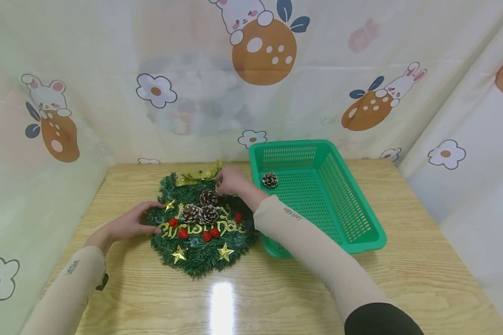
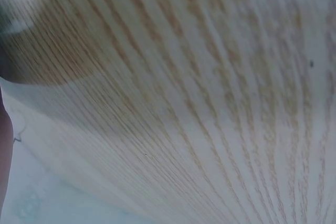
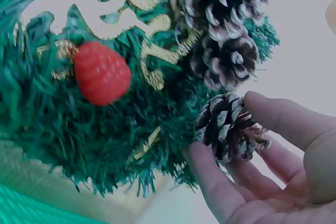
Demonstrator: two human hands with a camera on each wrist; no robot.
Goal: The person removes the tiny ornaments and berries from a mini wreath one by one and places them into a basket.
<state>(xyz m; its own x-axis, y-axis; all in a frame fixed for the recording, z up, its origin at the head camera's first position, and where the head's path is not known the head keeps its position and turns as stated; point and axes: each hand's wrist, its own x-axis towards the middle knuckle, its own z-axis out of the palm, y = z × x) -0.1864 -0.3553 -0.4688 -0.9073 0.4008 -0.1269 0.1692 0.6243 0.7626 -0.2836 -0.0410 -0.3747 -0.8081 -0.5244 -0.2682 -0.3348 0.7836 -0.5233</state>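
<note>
A green Christmas wreath (image 1: 197, 260) lies on the table, with gold lettering, gold stars, red berries and a gold bow (image 1: 199, 177). My left hand (image 1: 130, 222) touches its left edge, with thumb and fingers spread apart. At the wreath's upper right, my right hand (image 1: 234, 181) pinches a pine cone (image 3: 226, 124) between thumb and fingers. In the right wrist view this cone is against the greenery, beside other snowy-tipped pine cones (image 3: 226, 59). Several pine cones (image 1: 208, 215) sit in the middle of the wreath. The left wrist view shows mostly blurred table.
A green plastic basket (image 1: 354, 200) stands right of the wreath, beneath my right forearm. One pine cone (image 1: 270, 180) lies inside it near the left wall. The wooden table (image 1: 415, 265) meets a patterned curtain (image 1: 193, 116) at the back and sides.
</note>
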